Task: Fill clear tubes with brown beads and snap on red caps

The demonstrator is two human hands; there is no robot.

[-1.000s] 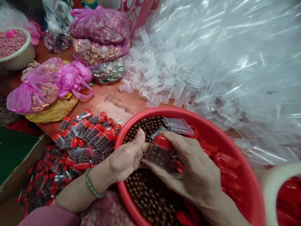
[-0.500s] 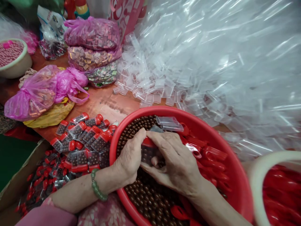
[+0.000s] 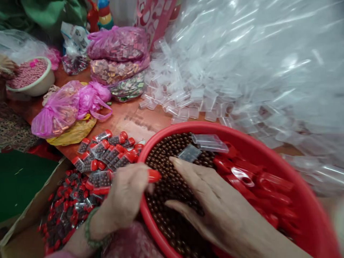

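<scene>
My left hand (image 3: 122,200), with a green bead bracelet at its wrist, is closed around a small container whose red cap (image 3: 154,176) sticks out past my fingers; the rest of it is hidden. It is over the left rim of a red basin (image 3: 231,129). Inside the basin, my right hand (image 3: 206,204) is open, thumb and fingers apart, just above shiny brown beads (image 3: 168,157). Clear plastic sleeves (image 3: 211,142) lie on the beads beyond my fingertips. Red plastic caps (image 3: 258,186) fill the basin's right side.
Filled red-capped containers (image 3: 107,154) are heaped left of the basin and in a cardboard box (image 3: 29,218). Clear sleeves (image 3: 193,96) pile up behind. Pink bags (image 3: 118,43) stand at the back. Another person's hand (image 3: 7,66) is at a bowl of pink beads (image 3: 28,75).
My hands have parted. The left one has drawn left to the basin's rim with the red-capped container; the right one has let go and opened. The view has shifted left.
</scene>
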